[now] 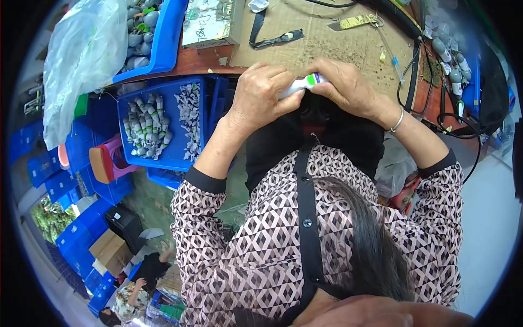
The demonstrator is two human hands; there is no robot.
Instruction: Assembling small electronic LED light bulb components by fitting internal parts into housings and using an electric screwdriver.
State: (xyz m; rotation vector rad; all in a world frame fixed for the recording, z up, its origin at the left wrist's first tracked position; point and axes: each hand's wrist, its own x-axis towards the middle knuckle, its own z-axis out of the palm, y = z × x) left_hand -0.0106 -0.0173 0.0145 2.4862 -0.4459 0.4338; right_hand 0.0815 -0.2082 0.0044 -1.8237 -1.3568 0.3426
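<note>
Above my lap, at the near edge of the table, both hands grip one small white tube-shaped plastic piece (294,89) with a green and purple band at its right end. My left hand (260,92) is closed round the white body, its thumb along the lower side. At the banded end my right hand (348,87) pinches with thumb and forefinger. My fingers hide much of the piece. Just beyond the hands lies the worn cardboard sheet (332,41) that covers the tabletop.
On the left, a blue bin (163,158) holds several white pieces with green rings (147,128) and small grey-white parts (189,114). Behind it are a blue tray (163,49) of grey round parts and a plastic bag (81,65). Black cables (463,122) trail at the right.
</note>
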